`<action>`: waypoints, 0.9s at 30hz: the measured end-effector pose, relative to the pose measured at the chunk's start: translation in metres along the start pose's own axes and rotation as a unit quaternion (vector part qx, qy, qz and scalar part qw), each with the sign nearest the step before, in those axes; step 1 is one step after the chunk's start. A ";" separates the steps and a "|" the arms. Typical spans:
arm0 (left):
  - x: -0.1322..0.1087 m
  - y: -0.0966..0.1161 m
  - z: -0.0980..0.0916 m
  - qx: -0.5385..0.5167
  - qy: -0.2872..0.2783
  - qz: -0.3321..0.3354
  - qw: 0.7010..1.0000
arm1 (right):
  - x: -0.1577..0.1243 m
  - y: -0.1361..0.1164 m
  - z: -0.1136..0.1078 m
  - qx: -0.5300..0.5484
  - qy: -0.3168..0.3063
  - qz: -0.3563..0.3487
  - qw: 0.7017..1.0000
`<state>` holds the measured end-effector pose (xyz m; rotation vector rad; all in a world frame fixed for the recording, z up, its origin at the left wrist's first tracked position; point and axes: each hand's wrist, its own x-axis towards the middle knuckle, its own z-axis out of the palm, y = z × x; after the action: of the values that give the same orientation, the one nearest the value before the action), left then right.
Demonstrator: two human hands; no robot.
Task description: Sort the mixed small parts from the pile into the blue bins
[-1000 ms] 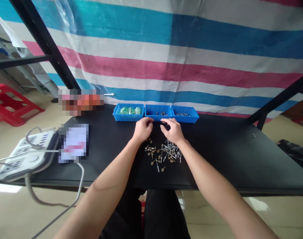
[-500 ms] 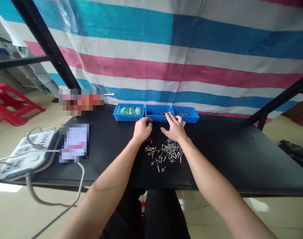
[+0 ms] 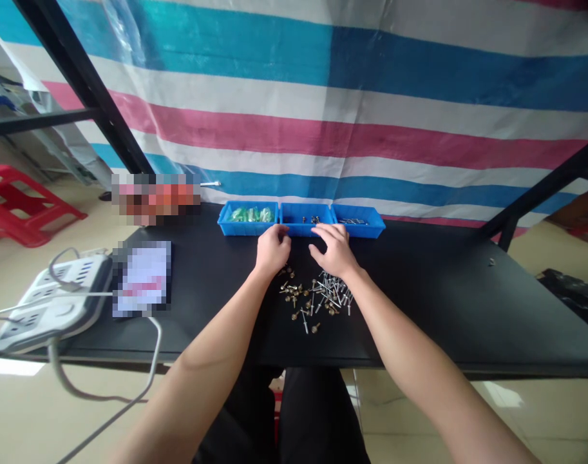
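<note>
My left hand (image 3: 273, 250) is closed, its fingers curled by the front wall of the blue bins; what they hold, if anything, is hidden. My right hand (image 3: 335, 251) is open, thumb apart from the fingers, in front of the middle blue bin (image 3: 296, 229). A few small screws (image 3: 315, 220) lie inside that bin. Thin silver rivets (image 3: 354, 222) show in the right blue bin (image 3: 371, 232). Below my hands, a loose pile of pop rivets (image 3: 331, 290) mixes with brass-coloured screws (image 3: 294, 298) on the black table (image 3: 419, 303).
Green and clear small packets (image 3: 251, 214) fill part of the left blue bin (image 3: 236, 229). At the left are a white power strip (image 3: 56, 296) with cables and a blurred-out flat item (image 3: 143, 277). A striped sheet (image 3: 274, 103) hangs behind; one small piece (image 3: 491, 262) lies far right.
My right hand has drawn back towards me from over the middle bin, uncovering the screws there. My left hand has hardly moved. The view has shifted slightly.
</note>
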<state>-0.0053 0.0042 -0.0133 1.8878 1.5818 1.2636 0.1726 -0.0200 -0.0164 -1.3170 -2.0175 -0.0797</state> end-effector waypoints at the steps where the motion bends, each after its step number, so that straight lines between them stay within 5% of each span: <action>1: 0.000 0.000 0.000 -0.005 0.006 -0.006 1.000 | 0.000 -0.004 -0.001 0.029 -0.015 -0.028 0.999; 6: 0.001 -0.002 0.000 -0.022 0.029 -0.021 0.999 | -0.003 -0.025 -0.006 0.146 -0.114 -0.149 0.971; 14: 0.002 -0.002 0.000 -0.026 0.028 -0.020 0.999 | -0.007 -0.034 -0.007 0.173 -0.179 -0.167 0.954; 27: 0.002 -0.001 -0.002 -0.014 0.024 -0.029 0.999 | -0.005 -0.034 -0.008 0.163 -0.153 -0.159 0.962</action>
<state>-0.0076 0.0063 -0.0127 1.7940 1.6221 1.3078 0.1500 -0.0433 -0.0031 -0.8288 -2.3665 0.3137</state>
